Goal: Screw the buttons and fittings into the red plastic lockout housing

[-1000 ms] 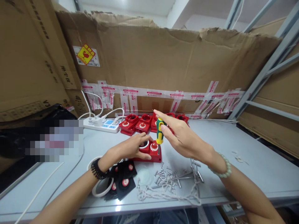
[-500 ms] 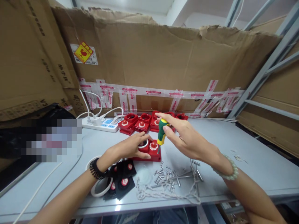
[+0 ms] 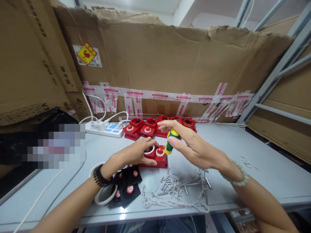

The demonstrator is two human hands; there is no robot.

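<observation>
A red box-shaped housing lies on the table in front of me, with a white ring and a red dome on its top. My left hand grips it from the left, thumb at the near side and fingers over the far side, partly covering the ring. In my right hand is a screwdriver with a green and yellow handle, held between thumb and fingers. Its tip points down at the right end of the housing, beside the dome; the screw itself is too small to make out.
Several similar red housings stand along the back, right of a white power strip. Nearer me lie loose screws, a string, black packets, a clear disc and a white ring. Cardboard walls the back.
The screwdriver's handle has tilted over to the right and turned in my right hand, while its tip stays at the housing's right end. My left hand and the housing have hardly moved.
</observation>
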